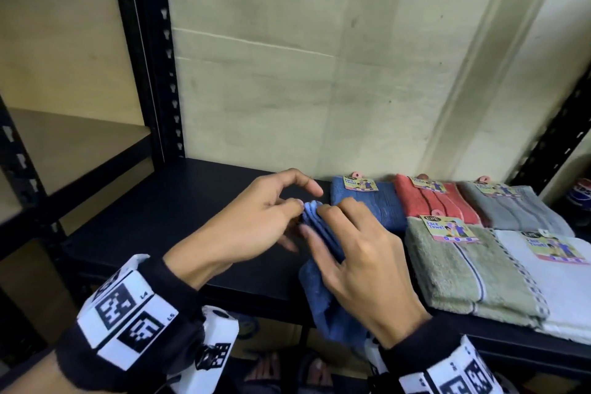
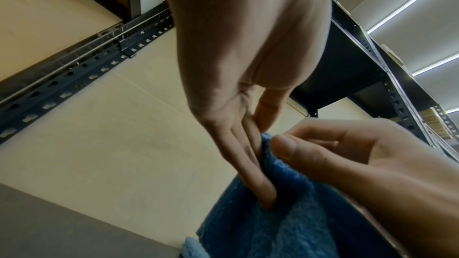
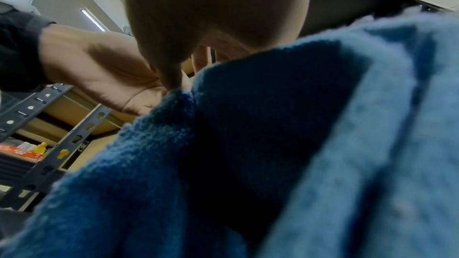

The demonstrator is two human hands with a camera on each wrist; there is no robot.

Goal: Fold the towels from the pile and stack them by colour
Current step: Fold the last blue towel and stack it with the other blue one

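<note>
A blue towel (image 1: 323, 291) hangs between my two hands above the front of the black shelf (image 1: 198, 201), its lower part drooping past the shelf edge. My left hand (image 1: 287, 211) pinches the bunched top edge from the left with thumb and fingers. My right hand (image 1: 332, 217) grips the same edge from the right, fingers curled over the cloth. The left wrist view shows the left hand (image 2: 258, 144) lying along the towel (image 2: 285, 213), with the right hand (image 2: 335, 150) beside it. In the right wrist view the towel (image 3: 273, 144) fills most of the picture.
Folded towels with paper tags lie on the shelf at right: blue (image 1: 367, 205), red (image 1: 431, 205) and grey (image 1: 518, 211) at the back, green (image 1: 463, 272) and white (image 1: 559, 291) in front. A black upright post (image 1: 156, 73) stands at left. The wall is close behind.
</note>
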